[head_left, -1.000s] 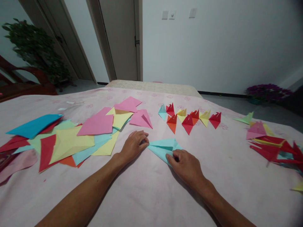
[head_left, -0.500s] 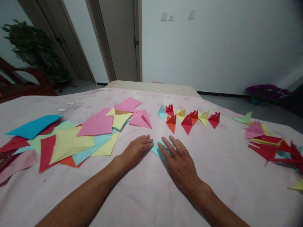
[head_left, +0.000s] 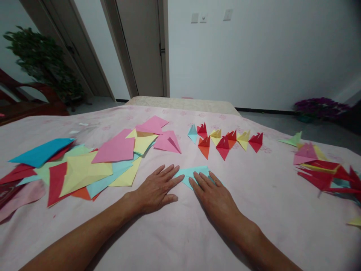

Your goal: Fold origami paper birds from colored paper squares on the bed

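Note:
A light blue sheet of origami paper (head_left: 187, 181), folded into a flat shape, lies on the pink tablecloth (head_left: 180, 237) in front of me. My left hand (head_left: 158, 188) rests palm down at the paper's left end, fingers stretched out and the index fingertip on it. From the right, my right hand (head_left: 216, 192) lies flat over the paper with its fingers extended, hiding part of it. Beyond the hands stand several small folded paper birds in rows, among them a red bird (head_left: 223, 146) and a light blue one (head_left: 193, 133).
On the left spreads a pile of coloured paper with a yellow sheet (head_left: 86, 171) and a pink sheet (head_left: 114, 148) on top. At the right edge, folded paper pieces are heaped, including a red piece (head_left: 316, 177). A wooden chair (head_left: 28, 101) stands beyond the table's left side.
My left hand has flattened out, with its fingers and thumb now spread. My right hand has slid slightly right and down, and more of the light blue paper shows.

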{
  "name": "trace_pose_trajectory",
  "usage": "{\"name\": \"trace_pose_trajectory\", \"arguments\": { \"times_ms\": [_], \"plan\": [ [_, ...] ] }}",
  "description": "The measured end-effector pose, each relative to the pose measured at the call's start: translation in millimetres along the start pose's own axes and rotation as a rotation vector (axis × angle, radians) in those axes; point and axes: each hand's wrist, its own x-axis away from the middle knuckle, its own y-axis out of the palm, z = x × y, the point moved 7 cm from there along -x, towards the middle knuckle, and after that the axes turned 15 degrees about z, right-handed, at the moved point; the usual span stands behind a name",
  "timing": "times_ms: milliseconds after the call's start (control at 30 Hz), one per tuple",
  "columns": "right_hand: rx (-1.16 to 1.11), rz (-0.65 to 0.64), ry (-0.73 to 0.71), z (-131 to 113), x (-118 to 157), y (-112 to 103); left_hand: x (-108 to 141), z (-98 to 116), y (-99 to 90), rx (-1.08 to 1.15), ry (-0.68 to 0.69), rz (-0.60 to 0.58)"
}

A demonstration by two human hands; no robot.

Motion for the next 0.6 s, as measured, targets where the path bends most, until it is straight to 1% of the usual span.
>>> {"name": "trace_pose_trajectory", "arguments": {
  "times_ms": [100,167,267,333,400,467,533,600],
  "plan": [
    [-0.028,-0.01,0.063,10,6,-5,7,-8,-4.4,0.015,-0.053,-0.004],
    [-0.065,0.002,0.144,21,9,-12,6,-16,-10.2,0.036,-0.138,0.033],
    [-0.104,0.047,0.339,42,10,-27,-7,-29,-19.2,0.052,-0.29,0.098],
    [-0.124,0.072,0.461,50,10,-36,-26,-29,-21.5,0.048,-0.333,0.107],
    [-0.177,0.066,0.541,52,9,-40,-47,-21,-21.9,0.065,-0.31,0.12],
    [-0.256,0.046,0.581,47,10,-37,-67,-10,-17.6,0.067,-0.231,0.091],
    [-0.336,0.054,0.579,40,12,-31,-81,0,-11.5,0.057,-0.173,0.054],
    [-0.411,0.096,0.557,33,14,-26,-89,3,-5.5,0.046,-0.147,0.028]
  ]
}}
